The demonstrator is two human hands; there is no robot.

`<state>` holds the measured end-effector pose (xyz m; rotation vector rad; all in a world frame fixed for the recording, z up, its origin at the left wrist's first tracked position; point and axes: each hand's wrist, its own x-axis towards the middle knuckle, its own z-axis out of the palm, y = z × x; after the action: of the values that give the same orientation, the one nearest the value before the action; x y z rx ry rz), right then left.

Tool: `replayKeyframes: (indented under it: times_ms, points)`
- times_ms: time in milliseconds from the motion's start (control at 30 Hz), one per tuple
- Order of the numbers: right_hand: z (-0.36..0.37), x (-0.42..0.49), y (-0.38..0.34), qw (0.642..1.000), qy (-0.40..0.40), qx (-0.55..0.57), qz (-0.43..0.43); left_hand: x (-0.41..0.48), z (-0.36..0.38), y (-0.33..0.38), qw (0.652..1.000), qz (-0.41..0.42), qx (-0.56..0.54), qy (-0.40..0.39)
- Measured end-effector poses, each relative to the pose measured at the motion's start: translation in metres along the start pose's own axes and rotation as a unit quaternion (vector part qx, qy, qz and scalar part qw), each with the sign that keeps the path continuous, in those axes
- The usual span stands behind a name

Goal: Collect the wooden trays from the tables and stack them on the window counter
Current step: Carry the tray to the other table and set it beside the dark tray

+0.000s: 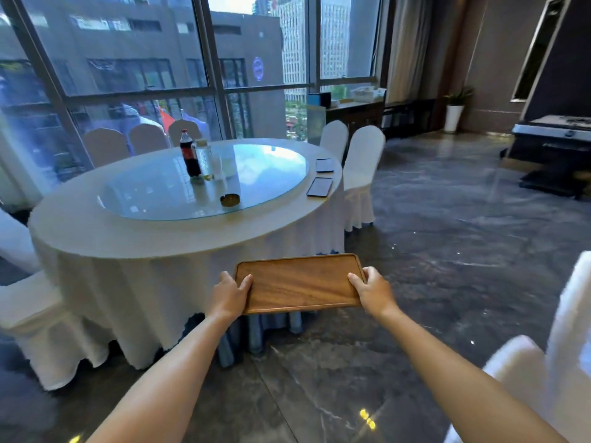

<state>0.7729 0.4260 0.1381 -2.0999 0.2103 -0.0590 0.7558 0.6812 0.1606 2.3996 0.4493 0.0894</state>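
I carry a brown wooden tray (299, 282) level in front of me, just off the near edge of a round table (80, 231). My left hand (230, 294) grips the tray's left end with the thumb on top. At the tray's right end, my right hand (372, 290) holds it the same way. The tray is empty. Far back by the glass runs the dark window counter (355, 107), with a white container (364, 93) on it.
The white-clothed table has a glass turntable (256, 174) bearing a cola bottle (189, 156), a clear bottle, and an ashtray (229, 199). Two dark flat devices (319, 187) lie at its right edge. White-covered chairs (361, 174) ring it; another stands near right. Dark marble floor stretches right toward a black cart (550, 139).
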Motion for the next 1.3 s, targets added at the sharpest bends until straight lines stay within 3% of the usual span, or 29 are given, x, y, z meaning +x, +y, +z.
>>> replayKeyframes:
  times_ms: [300,733,1300]
  points:
    - [0.033,0.141,-0.001,0.999,0.02,0.005,0.037,0.17,0.045,0.027,0.999,0.024,0.036,-0.019]
    - [0.051,0.349,-0.01,0.991,0.082,-0.027,0.105,0.399,0.125,0.105,0.99,0.083,0.048,-0.103]
    - [-0.05,0.647,0.087,0.99,0.026,-0.093,0.104,0.563,0.324,0.27,0.995,0.005,0.039,-0.096]
